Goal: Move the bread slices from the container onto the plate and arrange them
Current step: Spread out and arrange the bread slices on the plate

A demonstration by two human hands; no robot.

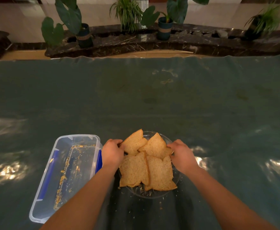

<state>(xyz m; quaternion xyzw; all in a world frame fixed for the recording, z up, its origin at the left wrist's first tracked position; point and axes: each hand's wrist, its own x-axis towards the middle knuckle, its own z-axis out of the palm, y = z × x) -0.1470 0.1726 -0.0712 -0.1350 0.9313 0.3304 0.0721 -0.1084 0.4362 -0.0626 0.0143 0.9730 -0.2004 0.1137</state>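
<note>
Head view, down over table (169, 100)

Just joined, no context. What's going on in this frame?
A person is arranging bread on a clear glass plate on a green-covered table. Four bread slices lie on it, overlapping. The left hand touches the far-left slice and the right hand touches the far-right one, both at the plate's sides. The clear plastic container to the left holds only crumbs, so the transfer looks done and what remains is arranging.
</note>
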